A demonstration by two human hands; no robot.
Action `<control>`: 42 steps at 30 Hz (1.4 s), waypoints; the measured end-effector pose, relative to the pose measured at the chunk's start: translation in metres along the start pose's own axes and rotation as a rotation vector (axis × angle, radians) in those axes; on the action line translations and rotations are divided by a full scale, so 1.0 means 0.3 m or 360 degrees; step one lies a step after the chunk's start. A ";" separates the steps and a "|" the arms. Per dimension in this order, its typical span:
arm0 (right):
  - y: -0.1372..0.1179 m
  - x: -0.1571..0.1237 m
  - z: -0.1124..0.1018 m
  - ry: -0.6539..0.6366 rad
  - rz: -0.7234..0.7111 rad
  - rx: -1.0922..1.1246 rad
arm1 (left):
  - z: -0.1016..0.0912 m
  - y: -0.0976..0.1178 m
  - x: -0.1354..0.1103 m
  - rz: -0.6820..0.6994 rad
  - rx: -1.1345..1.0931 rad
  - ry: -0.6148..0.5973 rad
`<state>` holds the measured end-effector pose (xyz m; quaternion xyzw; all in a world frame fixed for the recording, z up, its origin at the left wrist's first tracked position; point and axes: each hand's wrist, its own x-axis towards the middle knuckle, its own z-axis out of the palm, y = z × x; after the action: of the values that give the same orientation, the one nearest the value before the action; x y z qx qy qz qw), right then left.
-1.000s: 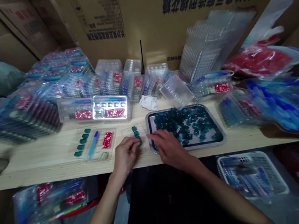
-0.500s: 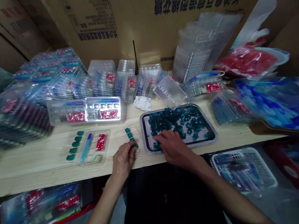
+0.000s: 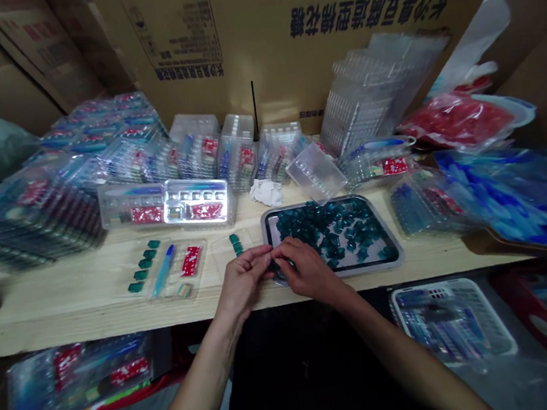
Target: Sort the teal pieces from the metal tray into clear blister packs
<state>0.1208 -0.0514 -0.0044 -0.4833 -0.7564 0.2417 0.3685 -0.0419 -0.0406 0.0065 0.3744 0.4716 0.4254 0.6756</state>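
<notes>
In the head view, my left hand (image 3: 247,279) and my right hand (image 3: 307,269) meet at their fingertips over the left edge of a metal tray (image 3: 399,257). Both are pinched closed; whatever lies between the fingers is hidden. The tray holds many dark teal translucent pieces (image 3: 358,234). Just beyond my left hand, green squares (image 3: 234,240) lie in a line on a clear plastic blister (image 3: 219,247), partly covered by that hand. Further left is another clear blister (image 3: 204,268) with a blue pen (image 3: 164,271), a red patterned packet (image 3: 191,261) and a row of green squares (image 3: 143,274) beside the pen.
Filled clear packs (image 3: 197,203) and tall stacks (image 3: 46,201) line the back and left. Empty clear blisters (image 3: 364,92) lean against a cardboard box (image 3: 252,40). At right are a box of blue pens (image 3: 519,199) and a red bag (image 3: 458,120). Below sits a white basket (image 3: 505,336).
My left hand has left the row of green squares and moved right. My right hand has drawn back to the tray's left edge, and the fingertips now meet. The view has shifted slightly.
</notes>
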 end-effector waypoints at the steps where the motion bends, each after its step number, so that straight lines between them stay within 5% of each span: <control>1: -0.003 0.003 0.001 0.0038 0.0004 0.0040 | 0.001 0.002 0.009 -0.0090 -0.0106 -0.0032; 5: -0.015 0.010 0.006 0.0193 0.0167 0.0269 | -0.017 -0.001 0.025 -0.0353 -0.0426 -0.0084; 10: -0.040 0.003 0.027 0.0163 0.0181 0.0282 | -0.036 -0.020 0.024 -0.0336 -0.0629 0.0027; 19: -0.056 0.003 0.000 -0.0189 0.0119 0.0304 | -0.064 -0.014 -0.006 -0.0315 -0.0499 -0.0132; 26: -0.100 -0.012 0.020 -0.0063 0.0060 -0.0356 | -0.067 0.009 -0.044 -0.0348 -0.0374 -0.0066; 31: -0.109 -0.012 0.015 -0.0195 -0.0082 -0.0084 | -0.084 0.022 -0.068 -0.0368 -0.0388 0.0055; 35: -0.121 -0.022 0.015 -0.0235 -0.0134 -0.0280 | -0.085 0.001 -0.071 -0.0343 -0.0347 0.0165; 38: -0.126 -0.020 0.025 -0.0207 -0.0074 -0.0415 | -0.071 -0.003 -0.080 -0.0322 -0.0276 0.0164; 42: -0.109 -0.006 0.034 -0.0185 0.0133 -0.0081 | -0.097 0.032 -0.087 -0.0241 -0.0128 0.0159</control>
<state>0.0951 -0.0668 0.0125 -0.5088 -0.7616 0.2652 0.3012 -0.0769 -0.0583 0.0156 0.2886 0.5142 0.4097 0.6961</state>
